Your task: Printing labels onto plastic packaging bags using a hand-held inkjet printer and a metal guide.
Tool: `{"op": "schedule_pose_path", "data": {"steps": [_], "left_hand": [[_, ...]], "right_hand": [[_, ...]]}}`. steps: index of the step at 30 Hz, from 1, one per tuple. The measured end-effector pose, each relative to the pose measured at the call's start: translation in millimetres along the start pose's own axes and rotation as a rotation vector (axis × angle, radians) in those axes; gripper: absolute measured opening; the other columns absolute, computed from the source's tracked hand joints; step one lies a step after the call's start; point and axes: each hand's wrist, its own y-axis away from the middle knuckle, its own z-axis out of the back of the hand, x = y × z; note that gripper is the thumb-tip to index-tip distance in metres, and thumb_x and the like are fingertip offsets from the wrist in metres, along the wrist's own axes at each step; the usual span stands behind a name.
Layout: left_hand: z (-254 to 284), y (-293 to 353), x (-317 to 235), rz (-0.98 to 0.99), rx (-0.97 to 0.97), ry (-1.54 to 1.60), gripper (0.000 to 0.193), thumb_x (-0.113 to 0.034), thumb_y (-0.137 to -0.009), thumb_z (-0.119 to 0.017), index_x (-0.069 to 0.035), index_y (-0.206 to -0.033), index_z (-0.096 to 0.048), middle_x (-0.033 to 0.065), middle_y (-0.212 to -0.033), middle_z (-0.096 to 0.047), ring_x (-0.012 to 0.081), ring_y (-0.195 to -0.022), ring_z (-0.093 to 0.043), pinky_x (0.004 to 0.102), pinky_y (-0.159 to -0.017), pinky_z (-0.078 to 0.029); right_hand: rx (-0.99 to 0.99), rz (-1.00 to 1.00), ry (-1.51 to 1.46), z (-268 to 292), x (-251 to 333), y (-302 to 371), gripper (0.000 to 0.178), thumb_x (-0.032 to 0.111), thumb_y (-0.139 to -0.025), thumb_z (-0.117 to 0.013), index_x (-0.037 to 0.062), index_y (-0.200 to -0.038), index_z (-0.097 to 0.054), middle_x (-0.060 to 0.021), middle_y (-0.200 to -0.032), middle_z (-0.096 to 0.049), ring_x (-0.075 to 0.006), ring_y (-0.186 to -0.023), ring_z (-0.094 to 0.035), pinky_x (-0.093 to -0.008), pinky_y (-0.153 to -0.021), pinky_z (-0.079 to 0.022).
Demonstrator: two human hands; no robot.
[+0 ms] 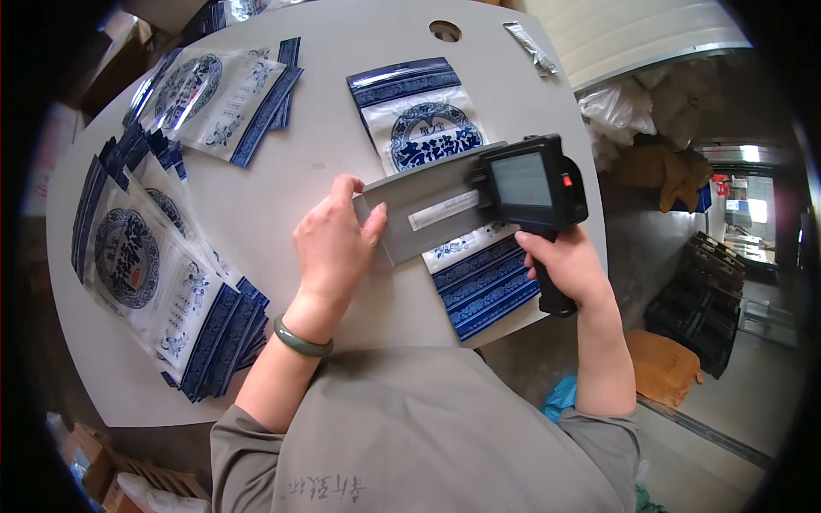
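Note:
My right hand [564,263] is wrapped round the grip of a black handheld inkjet printer [537,192] with a small grey screen. A flat grey plate [419,210] with a white label strip reaches left from the printer's head. At its left end, my left hand [335,239] pinches the plate's edge between thumb and fingers. Under the plate lies a stack of blue-and-white printed pouches [419,94], fanned at the near end; the plate hides its middle. A green bangle [301,337] circles my left wrist.
More printed pouches lie fanned in a pile [162,274] at the left, with another pile [214,103] behind it. A small narrow packet [530,49] and a round cable hole [445,32] are at the far side of the white table [299,111]. Right of it stand dark crates [697,295] and an orange-brown bundle [663,368].

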Motion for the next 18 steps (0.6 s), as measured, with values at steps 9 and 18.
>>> {"op": "schedule_pose_path", "data": {"steps": [9,18], "left_hand": [[4.8,-11.3,-8.2,0.074,0.087,0.456,0.021,-0.015,-0.083,-0.068,-0.006,-0.1,-0.058,0.0076,-0.072,-0.065,0.0164,-0.062,-0.062,0.0289,-0.061,-0.049],[1.8,-9.3,-31.1,-0.042,0.116,0.802,0.021,-0.02,-0.09,-0.066,-0.002,-0.099,-0.058,-0.0006,-0.067,-0.059,0.0033,-0.059,-0.05,0.0196,-0.054,-0.042]], "right_hand": [[-0.059,0.52,-0.759,9.8,-47.4,-50.6,0.046,0.024,-0.092,-0.062,-0.0056,-0.126,-0.053,-0.016,-0.114,-0.064,-0.026,-0.094,-0.067,-0.0402,-0.097,-0.047],[-0.03,0.482,-1.016,-1.7,-59.4,-67.9,0.055,0.036,-0.094,-0.058,-0.004,-0.13,-0.05,-0.013,-0.1,-0.066,-0.0215,-0.086,-0.067,-0.0385,-0.081,-0.057]]}}
